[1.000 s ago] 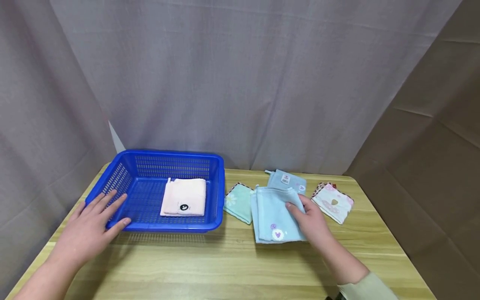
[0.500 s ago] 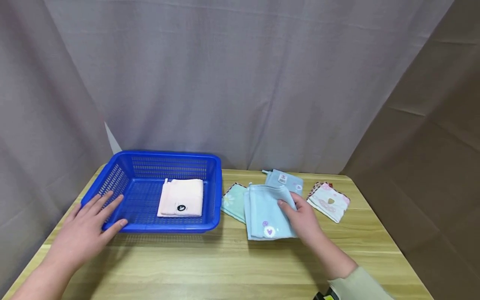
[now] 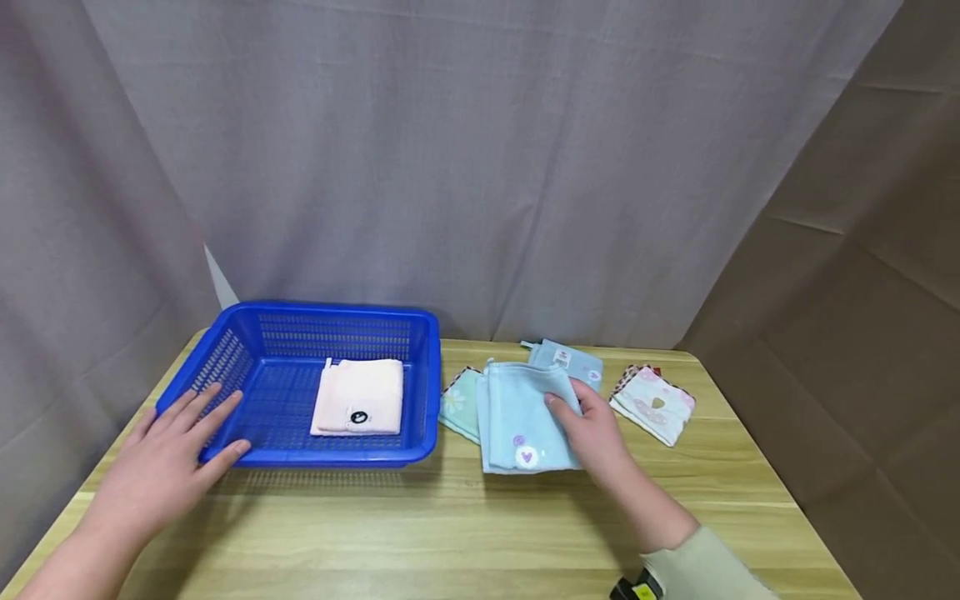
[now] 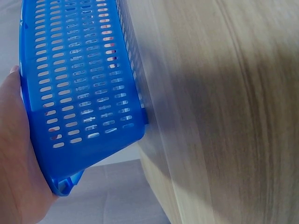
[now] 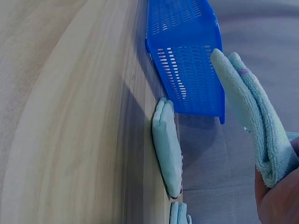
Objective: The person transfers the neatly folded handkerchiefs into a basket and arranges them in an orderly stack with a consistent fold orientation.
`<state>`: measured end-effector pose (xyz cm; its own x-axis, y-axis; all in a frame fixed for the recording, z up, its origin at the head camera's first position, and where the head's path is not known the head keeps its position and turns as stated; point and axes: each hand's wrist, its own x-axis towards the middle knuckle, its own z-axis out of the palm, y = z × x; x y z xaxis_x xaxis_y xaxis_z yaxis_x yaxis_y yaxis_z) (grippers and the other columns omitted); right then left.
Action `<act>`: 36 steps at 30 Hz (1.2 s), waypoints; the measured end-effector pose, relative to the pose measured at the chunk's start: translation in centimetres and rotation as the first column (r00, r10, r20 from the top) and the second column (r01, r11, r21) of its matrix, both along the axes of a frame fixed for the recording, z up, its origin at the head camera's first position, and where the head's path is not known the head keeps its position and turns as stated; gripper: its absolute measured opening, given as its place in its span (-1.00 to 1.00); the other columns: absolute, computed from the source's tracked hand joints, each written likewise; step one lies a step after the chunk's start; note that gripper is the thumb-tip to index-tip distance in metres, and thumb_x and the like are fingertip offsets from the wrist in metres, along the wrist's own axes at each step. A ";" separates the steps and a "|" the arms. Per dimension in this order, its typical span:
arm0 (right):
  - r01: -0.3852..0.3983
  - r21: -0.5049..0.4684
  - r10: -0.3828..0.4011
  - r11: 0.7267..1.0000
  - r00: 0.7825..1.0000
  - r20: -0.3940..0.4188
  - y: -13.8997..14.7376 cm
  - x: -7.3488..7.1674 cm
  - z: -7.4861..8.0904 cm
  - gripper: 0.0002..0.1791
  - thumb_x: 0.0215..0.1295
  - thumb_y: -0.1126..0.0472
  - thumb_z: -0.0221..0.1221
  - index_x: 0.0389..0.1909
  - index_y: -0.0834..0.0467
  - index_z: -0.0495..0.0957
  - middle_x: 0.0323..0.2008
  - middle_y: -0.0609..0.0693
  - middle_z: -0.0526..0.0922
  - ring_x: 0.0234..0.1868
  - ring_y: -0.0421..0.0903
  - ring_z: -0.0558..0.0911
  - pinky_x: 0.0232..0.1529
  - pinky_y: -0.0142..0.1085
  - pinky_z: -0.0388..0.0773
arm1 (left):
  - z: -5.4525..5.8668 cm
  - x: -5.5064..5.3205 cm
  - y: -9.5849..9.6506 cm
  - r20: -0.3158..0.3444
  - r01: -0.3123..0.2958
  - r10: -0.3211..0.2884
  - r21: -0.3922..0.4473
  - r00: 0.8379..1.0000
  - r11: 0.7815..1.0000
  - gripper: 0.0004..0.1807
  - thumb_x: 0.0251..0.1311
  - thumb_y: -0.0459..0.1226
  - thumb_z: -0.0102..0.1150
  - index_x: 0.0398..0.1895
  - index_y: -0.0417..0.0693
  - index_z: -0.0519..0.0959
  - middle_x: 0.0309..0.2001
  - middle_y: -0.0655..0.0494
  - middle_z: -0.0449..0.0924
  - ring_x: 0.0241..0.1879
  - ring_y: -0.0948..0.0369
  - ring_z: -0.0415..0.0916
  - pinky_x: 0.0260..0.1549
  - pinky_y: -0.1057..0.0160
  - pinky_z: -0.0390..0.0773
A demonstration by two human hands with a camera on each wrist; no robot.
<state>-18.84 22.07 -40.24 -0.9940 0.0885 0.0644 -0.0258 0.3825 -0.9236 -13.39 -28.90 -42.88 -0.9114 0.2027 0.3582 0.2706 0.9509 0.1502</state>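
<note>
My right hand (image 3: 596,429) pinches a folded light-blue towel (image 3: 525,417) by its right edge, thumb on top. The right wrist view shows this blue towel (image 5: 252,112) held up off the table, its folded layers seen edge-on. On the left, my left hand (image 3: 161,462) rests with spread fingers on the front left corner of the blue plastic basket (image 3: 330,457). From the left wrist, the basket's slotted side (image 4: 84,84) fills much of the view, the hand along its rim. Inside the basket lies a folded pale pink towel (image 3: 363,392) with a black round mark.
A mint-green towel (image 3: 461,404) with a daisy lies right of the basket, partly hidden by the held one. Another blue towel (image 3: 577,362) with a label lies behind. Farther right is a white-and-pink towel (image 3: 654,404). A grey curtain (image 3: 420,167) backs the wooden table (image 3: 360,533).
My right hand has carried the blue towel a little to the left, covering more of the mint-green one. My left hand stays at the basket's corner; the whole view has shifted slightly.
</note>
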 end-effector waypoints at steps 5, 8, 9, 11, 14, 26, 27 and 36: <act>0.008 0.001 -0.008 1.000 1.000 0.003 -0.4 -0.2 -0.1 -0.63 0.42 0.17 0.18 0.21 0.12 0.54 -0.19 0.17 0.65 -0.45 -0.12 0.65 -0.44 -0.28 0.65 | -0.1 0.0 -0.1 0.009 -0.004 0.004 -0.005 1.000 1.000 -0.25 0.36 0.16 0.07 0.52 0.10 0.22 0.44 -0.23 0.21 0.41 -0.31 0.08 0.43 -0.19 -0.51; 0.013 0.002 -0.013 1.000 1.000 0.003 -0.6 -0.2 0.1 -0.62 0.42 0.16 0.18 0.21 0.11 0.55 -0.19 0.16 0.65 -0.46 -0.13 0.65 -0.45 -0.29 0.65 | -0.1 0.0 -0.1 0.006 -0.005 0.005 -0.008 1.000 1.000 -0.25 0.36 0.15 0.07 0.53 0.13 0.20 0.44 -0.23 0.21 0.41 -0.31 0.08 0.43 -0.21 -0.49; 0.013 -0.001 -0.013 1.000 1.000 0.002 -0.7 -0.2 0.1 -0.62 0.41 0.16 0.18 0.21 0.12 0.55 -0.21 0.16 0.65 -0.47 -0.13 0.65 -0.46 -0.30 0.65 | -0.1 0.0 -0.1 0.004 -0.005 0.005 -0.007 1.000 1.000 -0.25 0.35 0.15 0.07 0.53 0.13 0.20 0.44 -0.22 0.21 0.41 -0.30 0.08 0.43 -0.21 -0.48; 0.012 -0.014 -0.012 1.000 1.000 -0.004 -1.0 -0.1 0.3 -0.63 0.41 0.17 0.19 0.19 0.13 0.56 -0.26 0.15 0.65 -0.50 -0.13 0.64 -0.48 -0.30 0.64 | -0.1 0.0 -0.1 -0.001 -0.004 0.004 -0.008 1.000 1.000 -0.25 0.35 0.15 0.07 0.53 0.13 0.20 0.44 -0.22 0.22 0.41 -0.30 0.08 0.43 -0.21 -0.47; 0.011 -0.036 -0.012 0.999 1.000 -0.012 -1.2 -0.2 0.4 -0.63 0.39 0.19 0.21 0.19 0.14 0.56 -0.32 0.13 0.65 -0.54 -0.14 0.63 -0.51 -0.30 0.64 | -0.1 0.0 -0.1 -0.011 -0.002 0.002 -0.007 1.000 1.000 -0.25 0.35 0.15 0.08 0.53 0.13 0.21 0.43 -0.22 0.23 0.40 -0.30 0.10 0.43 -0.21 -0.46; 0.013 -0.072 -0.014 0.997 1.000 -0.022 -2.0 -0.8 0.5 -0.59 0.38 0.19 0.21 0.23 0.10 0.54 -0.36 0.12 0.64 -0.56 -0.13 0.62 -0.53 -0.28 0.64 | 0.0 0.1 0.0 -0.004 -0.005 0.005 -0.008 1.000 1.000 -0.25 0.35 0.16 0.07 0.53 0.12 0.22 0.44 -0.23 0.22 0.41 -0.30 0.08 0.43 -0.19 -0.50; 0.014 -0.078 -0.016 0.997 1.000 -0.021 -2.0 -0.8 0.5 -0.59 0.38 0.19 0.21 0.23 0.10 0.55 -0.37 0.12 0.64 -0.56 -0.13 0.62 -0.53 -0.28 0.63 | 0.0 0.1 0.0 -0.002 -0.006 0.006 -0.008 1.000 1.000 -0.25 0.36 0.16 0.07 0.53 0.12 0.21 0.44 -0.23 0.22 0.41 -0.30 0.08 0.43 -0.19 -0.51; 0.006 -0.147 -0.012 0.989 0.999 -0.039 -2.7 -1.1 0.5 -0.65 0.38 0.24 0.21 0.16 0.17 0.58 -0.39 0.06 0.64 -0.57 -0.17 0.61 -0.52 -0.31 0.62 | 0.1 0.1 0.1 0.010 -0.008 0.008 -0.012 1.000 1.000 -0.25 0.36 0.16 0.07 0.53 0.11 0.21 0.45 -0.22 0.21 0.42 -0.31 0.07 0.42 -0.19 -0.51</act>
<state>-19.93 19.35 -39.74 -0.9900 0.1088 0.0898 -0.0611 0.2431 -0.9681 -13.32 -28.84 -42.81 -0.9164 0.1998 0.3469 0.2618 0.9547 0.1416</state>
